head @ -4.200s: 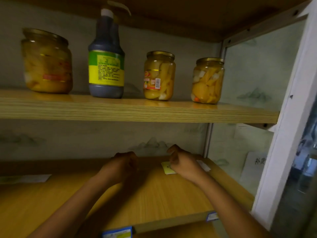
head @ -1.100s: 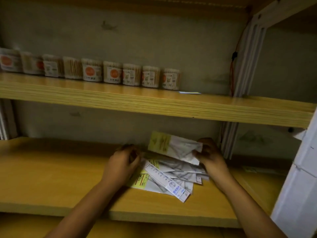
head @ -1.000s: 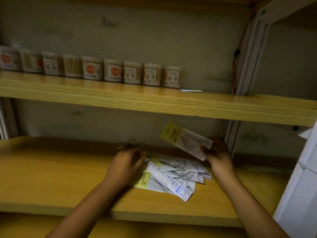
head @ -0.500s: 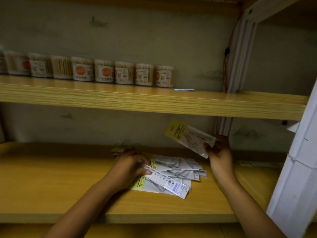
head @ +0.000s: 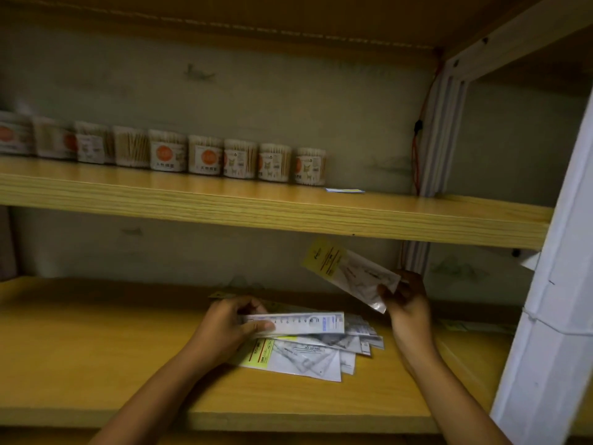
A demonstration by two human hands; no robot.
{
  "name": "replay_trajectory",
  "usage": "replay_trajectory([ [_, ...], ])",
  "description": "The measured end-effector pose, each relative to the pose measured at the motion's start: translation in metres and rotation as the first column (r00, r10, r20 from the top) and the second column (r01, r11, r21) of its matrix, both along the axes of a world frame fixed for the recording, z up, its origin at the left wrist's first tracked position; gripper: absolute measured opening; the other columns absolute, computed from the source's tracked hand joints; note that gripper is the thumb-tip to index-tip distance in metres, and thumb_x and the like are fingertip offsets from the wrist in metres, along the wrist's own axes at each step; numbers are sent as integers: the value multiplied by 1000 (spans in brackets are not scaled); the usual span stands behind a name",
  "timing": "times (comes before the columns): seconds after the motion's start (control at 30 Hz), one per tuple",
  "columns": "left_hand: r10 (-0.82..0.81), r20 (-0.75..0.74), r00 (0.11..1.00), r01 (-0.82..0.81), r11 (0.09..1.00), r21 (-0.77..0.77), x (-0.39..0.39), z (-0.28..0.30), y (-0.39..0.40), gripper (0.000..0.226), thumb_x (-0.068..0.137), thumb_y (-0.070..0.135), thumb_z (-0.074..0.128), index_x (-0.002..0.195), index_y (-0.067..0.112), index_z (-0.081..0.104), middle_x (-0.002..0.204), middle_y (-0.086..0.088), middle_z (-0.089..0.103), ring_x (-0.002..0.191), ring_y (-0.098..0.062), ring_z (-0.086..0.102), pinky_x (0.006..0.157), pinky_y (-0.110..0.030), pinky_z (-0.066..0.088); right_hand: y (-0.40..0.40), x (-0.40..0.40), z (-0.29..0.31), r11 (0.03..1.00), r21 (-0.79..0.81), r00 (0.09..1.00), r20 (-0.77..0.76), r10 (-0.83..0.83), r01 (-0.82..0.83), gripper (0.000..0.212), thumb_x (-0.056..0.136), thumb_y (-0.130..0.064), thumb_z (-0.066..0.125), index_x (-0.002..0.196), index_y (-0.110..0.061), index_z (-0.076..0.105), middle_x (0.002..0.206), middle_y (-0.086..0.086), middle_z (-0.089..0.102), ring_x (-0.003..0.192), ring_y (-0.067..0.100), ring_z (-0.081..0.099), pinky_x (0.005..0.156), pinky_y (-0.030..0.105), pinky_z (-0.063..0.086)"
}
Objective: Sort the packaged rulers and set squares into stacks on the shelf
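A loose pile of packaged set squares (head: 305, 354) lies on the lower wooden shelf (head: 96, 364), clear bags with yellow header cards. My left hand (head: 224, 329) pinches one end of a packaged straight ruler (head: 301, 323) and holds it level just above the pile. My right hand (head: 406, 303) grips the lower corner of a packaged set square (head: 349, 273), raised and tilted above the right side of the pile.
The upper shelf (head: 288, 213) carries a row of several cotton-swab tubs (head: 205, 159) and a small flat card (head: 345, 190). A white frame post (head: 552, 332) bounds the right side. A flat packet (head: 462, 326) lies at the lower shelf's far right.
My left hand has lifted the ruler off the pile and turned it level. My right hand holds the set square a little higher and further right.
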State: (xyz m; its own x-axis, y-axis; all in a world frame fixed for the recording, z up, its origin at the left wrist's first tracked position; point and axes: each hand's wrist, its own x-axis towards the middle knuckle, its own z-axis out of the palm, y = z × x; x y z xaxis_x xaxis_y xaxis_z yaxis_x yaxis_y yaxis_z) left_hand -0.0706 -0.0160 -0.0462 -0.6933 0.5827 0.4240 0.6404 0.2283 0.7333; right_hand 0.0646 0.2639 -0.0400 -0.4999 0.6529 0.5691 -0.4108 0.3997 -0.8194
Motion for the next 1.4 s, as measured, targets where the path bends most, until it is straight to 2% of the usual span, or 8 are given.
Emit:
replay_trajectory([
  [0.13, 14, 21, 1000, -14, 1000, 12, 3, 6, -11, 19, 87, 14, 69, 98, 29, 69, 97, 11, 71, 91, -2, 66, 74, -26, 58, -7, 3, 4, 999, 10, 999, 15, 47, -47, 39, 89, 1, 66, 110, -29, 54, 114, 7, 66, 108, 11, 63, 79, 17, 52],
  [0.23, -30, 70, 997, 28, 999, 28, 6, 10, -26, 24, 87, 11, 68, 102, 28, 71, 100, 10, 72, 95, -2, 67, 76, -27, 59, -11, 4, 7, 998, 4, 997, 30, 68, -68, 38, 87, 4, 66, 117, -16, 55, 115, 10, 66, 100, -3, 63, 75, 9, 51],
  [0.4, -13, 157, 988, -22, 976, 215, 23, 16, -42, 23, 70, 7, 81, 90, 16, 74, 93, 1, 75, 89, -14, 71, 69, -20, 56, -19, 8, 13, 996, 58, 997, 33, 71, -72, 41, 85, 9, 66, 114, -18, 56, 112, 4, 66, 109, 12, 62, 80, 11, 52],
  [0.57, -25, 168, 985, -21, 963, 269, 56, 28, -49, 20, 68, 9, 81, 88, 11, 77, 91, 3, 76, 85, -10, 70, 67, -16, 54, -28, 26, 29, 992, 81, 995, 19, 98, -99, 40, 87, 4, 67, 108, -29, 57, 108, -8, 66, 107, 9, 63, 89, 21, 53],
  [0.73, 2, 203, 979, -65, 951, 303, 99, 32, -44, 18, 73, 7, 78, 90, 13, 78, 91, 4, 76, 86, -8, 70, 70, -18, 56, -31, 57, 40, 996, 41, 988, 130, 78, -84, 55, 91, -13, 67, 141, -10, 43, 136, 11, 56, 128, 26, 54, 98, 29, 46],
  [0.8, 11, 225, 974, -80, 951, 298, 121, 31, -40, 17, 76, 8, 76, 91, 15, 77, 88, 5, 76, 81, -7, 70, 67, -18, 55, -32, 73, 42, 992, 56, 984, 146, 103, -112, 58, 92, -18, 66, 144, -17, 41, 141, 10, 54, 129, 24, 54, 104, 37, 48],
  [0.97, -12, 300, 954, -82, 950, 302, 172, 25, -31, 16, 78, 10, 72, 93, 15, 76, 86, 4, 76, 78, -10, 71, 63, -19, 55, -44, 117, 47, 961, 147, 968, 124, 217, -234, 35, 95, -8, 61, 117, -35, 55, 117, -5, 67, 105, 9, 67, 70, 24, 60],
  [1.4, -107, 347, 932, -14, 944, 331, 239, 17, -7, 16, 78, 6, 73, 93, 11, 77, 96, 3, 76, 88, -13, 71, 69, -23, 58, -40, 223, 69, 976, 166, 989, 82, 126, -138, 31, 93, -9, 64, 118, -27, 57, 118, -1, 67, 106, 10, 69, 70, 29, 61],
])
